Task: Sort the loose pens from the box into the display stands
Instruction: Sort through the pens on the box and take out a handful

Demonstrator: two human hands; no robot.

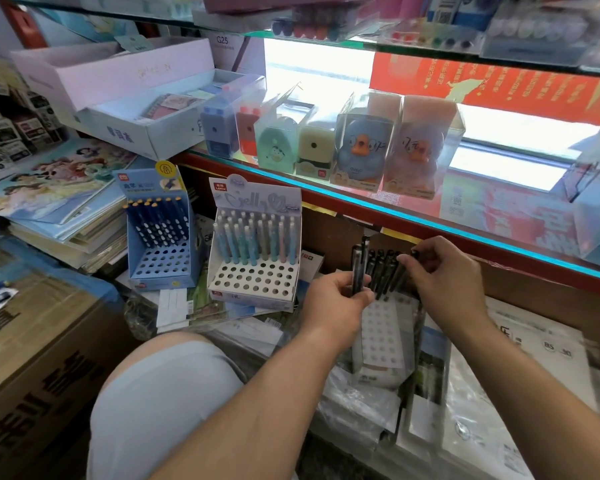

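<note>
My left hand (336, 299) grips a small bunch of dark pens (359, 268) upright by their lower ends. My right hand (444, 271) pinches the top of one black pen (400, 271) standing in the back rows of a white display stand (385, 337) with round holes. Several black pens stand in that stand; its front holes are bare. To the left stand a white stand (257, 282) with pastel pens (253, 240) and a blue stand (160, 268) with dark blue pens (160, 223). I see no box of loose pens.
A glass shelf (395, 209) with boxed pencil sharpeners overhangs the stands. Stacked notebooks (66, 216) lie at the left, a cardboard carton (32, 358) at lower left, wrapped paper packs (534, 358) at the right. My knee (163, 393) is at the bottom centre.
</note>
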